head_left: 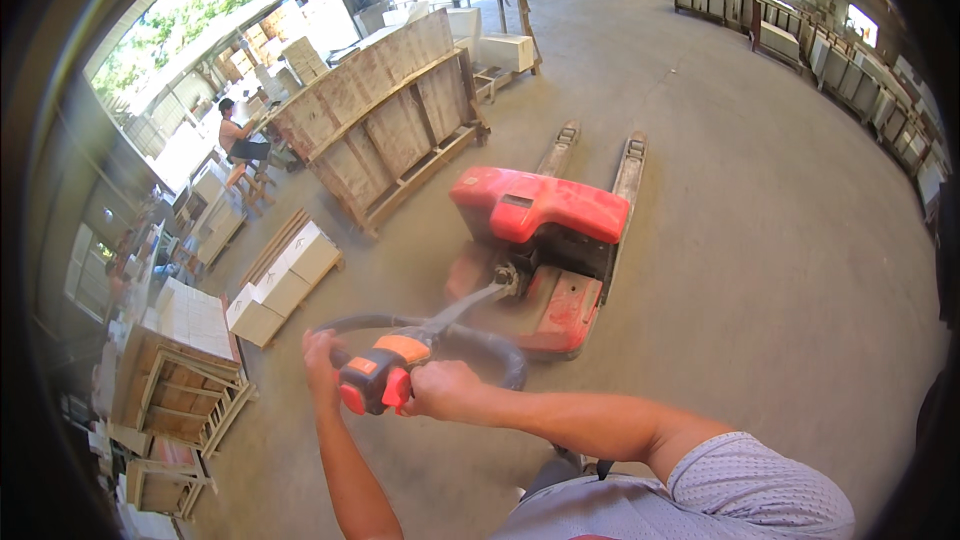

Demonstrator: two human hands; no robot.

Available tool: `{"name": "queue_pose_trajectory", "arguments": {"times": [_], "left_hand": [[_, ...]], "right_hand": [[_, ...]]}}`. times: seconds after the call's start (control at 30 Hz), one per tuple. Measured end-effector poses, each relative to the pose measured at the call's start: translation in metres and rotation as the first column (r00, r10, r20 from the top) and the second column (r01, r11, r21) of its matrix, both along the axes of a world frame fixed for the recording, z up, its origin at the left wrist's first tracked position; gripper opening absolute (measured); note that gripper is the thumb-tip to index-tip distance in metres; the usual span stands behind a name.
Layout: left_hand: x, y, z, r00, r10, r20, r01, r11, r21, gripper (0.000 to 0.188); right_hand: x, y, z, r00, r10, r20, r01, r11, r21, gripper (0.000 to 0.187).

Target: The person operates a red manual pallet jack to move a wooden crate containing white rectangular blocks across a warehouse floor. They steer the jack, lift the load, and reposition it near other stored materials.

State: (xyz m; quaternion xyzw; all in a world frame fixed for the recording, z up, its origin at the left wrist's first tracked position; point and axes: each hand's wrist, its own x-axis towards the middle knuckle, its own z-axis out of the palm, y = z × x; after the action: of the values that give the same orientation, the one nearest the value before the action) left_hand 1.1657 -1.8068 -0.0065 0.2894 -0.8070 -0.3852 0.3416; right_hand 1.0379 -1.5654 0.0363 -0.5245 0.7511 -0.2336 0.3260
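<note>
Ahead of me stands a red electric pallet jack (540, 205), its two forks pointing away. Its tiller arm slopes back to a black control handle (378, 368) with orange panels and red end pieces. My left hand (320, 365) is wrapped round the handle's left side. On the other side, beside a red paddle, my right hand (445, 390) grips the handle with its fingers curled. My right forearm crosses in front of my body. Both fork blades (628, 165) show bare, with nothing loaded on them.
A large wooden crate rack (380, 120) stands beyond the jack to the left. White boxes on a pallet (290, 285) lie nearer. Another person (243, 135) sits on a stool at far left. Rows of stacked slabs (790, 40) line the right wall.
</note>
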Motion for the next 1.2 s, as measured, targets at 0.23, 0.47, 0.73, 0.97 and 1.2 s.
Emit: {"name": "queue_pose_trajectory", "arguments": {"times": [0.23,0.47,0.73,0.97,1.2], "left_hand": [[0.104,0.027,0.004,0.998,-0.051,0.048,0.049,0.997,0.052,0.033],[0.213,0.053,0.009,0.994,-0.064,0.092,0.061,0.998,0.032,0.037],[0.285,0.042,-0.006,0.972,0.216,0.096,-0.22,0.975,0.033,0.031],[0.374,0.06,-0.01,0.958,0.262,0.118,-0.263,0.965,-0.015,0.033],[0.468,0.071,-0.016,0.949,0.293,0.118,-0.293,0.956,-0.023,0.036]], "right_hand": [[0.099,0.023,-0.017,0.999,-0.002,-0.052,-0.002,0.997,-0.077,0.036],[0.192,0.066,-0.018,1.0,0.018,-0.017,-0.02,0.992,-0.125,0.037],[0.287,0.096,0.011,0.999,0.033,0.038,-0.03,0.997,-0.077,0.042],[0.379,0.107,0.012,1.0,0.02,0.017,-0.02,1.0,-0.003,0.047],[0.483,0.115,-0.003,0.999,-0.012,0.048,0.01,0.999,0.042,0.056]]}}
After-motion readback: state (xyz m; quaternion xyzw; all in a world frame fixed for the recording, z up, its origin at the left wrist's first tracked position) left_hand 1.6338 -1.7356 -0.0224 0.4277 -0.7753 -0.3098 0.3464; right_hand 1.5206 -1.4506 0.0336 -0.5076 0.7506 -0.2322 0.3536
